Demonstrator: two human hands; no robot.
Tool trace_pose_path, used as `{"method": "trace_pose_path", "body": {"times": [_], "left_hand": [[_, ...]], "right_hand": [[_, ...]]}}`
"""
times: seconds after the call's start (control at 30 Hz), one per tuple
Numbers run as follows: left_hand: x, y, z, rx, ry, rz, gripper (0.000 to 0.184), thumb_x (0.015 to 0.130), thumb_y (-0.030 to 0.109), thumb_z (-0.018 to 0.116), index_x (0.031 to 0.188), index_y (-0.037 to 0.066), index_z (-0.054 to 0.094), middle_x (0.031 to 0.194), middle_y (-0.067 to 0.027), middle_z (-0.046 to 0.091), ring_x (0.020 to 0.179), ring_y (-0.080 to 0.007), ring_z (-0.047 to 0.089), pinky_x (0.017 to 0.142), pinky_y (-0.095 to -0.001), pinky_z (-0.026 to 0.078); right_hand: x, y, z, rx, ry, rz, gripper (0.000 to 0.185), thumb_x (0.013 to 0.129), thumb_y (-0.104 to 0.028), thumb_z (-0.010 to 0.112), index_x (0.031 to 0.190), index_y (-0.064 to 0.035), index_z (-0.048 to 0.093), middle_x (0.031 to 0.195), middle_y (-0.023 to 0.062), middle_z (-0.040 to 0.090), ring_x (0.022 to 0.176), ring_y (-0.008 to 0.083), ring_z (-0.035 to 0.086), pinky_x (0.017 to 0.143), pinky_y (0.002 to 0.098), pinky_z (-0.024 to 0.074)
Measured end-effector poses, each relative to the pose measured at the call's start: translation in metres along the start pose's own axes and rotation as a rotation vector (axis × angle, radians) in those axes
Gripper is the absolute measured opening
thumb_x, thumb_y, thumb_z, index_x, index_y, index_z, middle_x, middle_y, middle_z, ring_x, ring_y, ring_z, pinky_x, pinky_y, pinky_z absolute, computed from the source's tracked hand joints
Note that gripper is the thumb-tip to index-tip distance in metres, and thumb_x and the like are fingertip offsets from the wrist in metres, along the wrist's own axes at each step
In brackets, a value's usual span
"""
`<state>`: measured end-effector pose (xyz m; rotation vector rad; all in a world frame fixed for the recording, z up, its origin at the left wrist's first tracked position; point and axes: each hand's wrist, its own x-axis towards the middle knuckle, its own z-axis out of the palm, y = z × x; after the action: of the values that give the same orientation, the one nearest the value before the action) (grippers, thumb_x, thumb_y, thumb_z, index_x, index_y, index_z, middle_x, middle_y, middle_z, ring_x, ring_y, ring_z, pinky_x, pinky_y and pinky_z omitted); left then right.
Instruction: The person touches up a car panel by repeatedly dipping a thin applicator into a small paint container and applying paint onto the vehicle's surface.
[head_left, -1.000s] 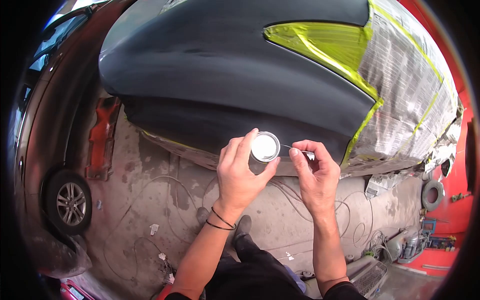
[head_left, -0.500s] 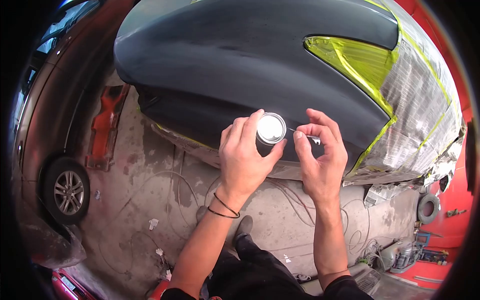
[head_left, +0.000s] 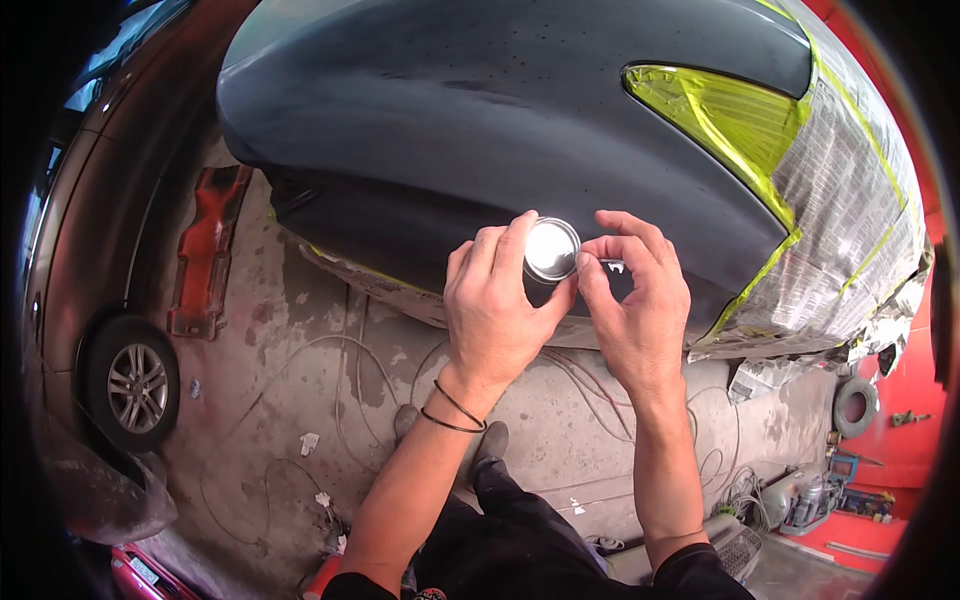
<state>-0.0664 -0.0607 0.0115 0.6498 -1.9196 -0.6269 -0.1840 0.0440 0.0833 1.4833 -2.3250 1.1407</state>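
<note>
My left hand (head_left: 490, 300) is wrapped around a small round can (head_left: 552, 250), holding it up with its opening facing me; white material shows inside. Beside it, my right hand (head_left: 645, 310) pinches a small thin tool (head_left: 617, 266) between thumb and fingers. White residue clings to the tool, and its tip is at the can's rim or inside, partly hidden by the fingers. Both hands are over the lower edge of a matte dark grey car body panel (head_left: 440, 140).
Yellow-green masking film (head_left: 730, 115) covers a light opening, and taped newspaper (head_left: 850, 215) wraps the car's right part. At left are a brown car (head_left: 120, 190) and an orange-red creeper board (head_left: 208, 255). Hoses (head_left: 590, 395) lie on the concrete floor; a tire (head_left: 855, 407) rests at right.
My right hand has moved left toward the can, bringing the tool's tip to its opening. The can has shifted slightly right. The head view has moved a little.
</note>
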Motion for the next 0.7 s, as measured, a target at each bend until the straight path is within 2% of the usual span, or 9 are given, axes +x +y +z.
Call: {"method": "trace_pose_path", "body": {"times": [0.27,0.47,0.67,0.7], "left_hand": [[-0.002,0.001,0.006,-0.001,-0.023,-0.014,0.076,0.080,0.022,0.105,0.146,0.002,0.072,0.121,-0.0108,0.077,0.104,-0.0320,0.076,0.096,-0.0486,0.058],[-0.005,0.001,0.009,-0.008,-0.001,-0.003,0.073,0.080,0.018,0.105,0.145,0.005,0.076,0.119,-0.0099,0.079,0.104,-0.0316,0.078,0.094,-0.0458,0.059],[-0.015,-0.002,0.003,0.006,-0.041,-0.035,0.071,0.079,0.018,0.105,0.143,0.004,0.077,0.120,-0.0121,0.079,0.106,-0.0341,0.078,0.095,-0.0468,0.058],[-0.018,-0.003,0.002,0.009,-0.048,-0.036,0.071,0.079,0.018,0.105,0.143,0.004,0.077,0.121,-0.0123,0.079,0.106,-0.0343,0.078,0.096,-0.0469,0.058]], "right_hand": [[0.000,0.008,-0.003,0.038,-0.019,0.027,0.011,0.097,-0.004,0.086,0.107,-0.0032,0.082,0.121,0.0088,0.084,0.113,0.0290,0.076,0.101,0.0430,0.0614],[-0.004,0.014,-0.007,0.031,0.013,0.024,0.012,0.099,-0.003,0.086,0.110,-0.0019,0.081,0.118,0.0090,0.084,0.110,0.0289,0.077,0.098,0.0421,0.0616],[0.006,0.032,-0.010,0.240,0.172,0.311,0.011,0.111,-0.010,0.083,0.116,-0.0006,0.082,0.105,0.0099,0.084,0.096,0.0198,0.080,0.093,0.0360,0.0634],[0.009,0.035,-0.009,0.229,0.207,0.301,0.012,0.112,-0.011,0.082,0.117,0.0000,0.082,0.104,0.0099,0.085,0.096,0.0186,0.080,0.093,0.0353,0.0635]]}}
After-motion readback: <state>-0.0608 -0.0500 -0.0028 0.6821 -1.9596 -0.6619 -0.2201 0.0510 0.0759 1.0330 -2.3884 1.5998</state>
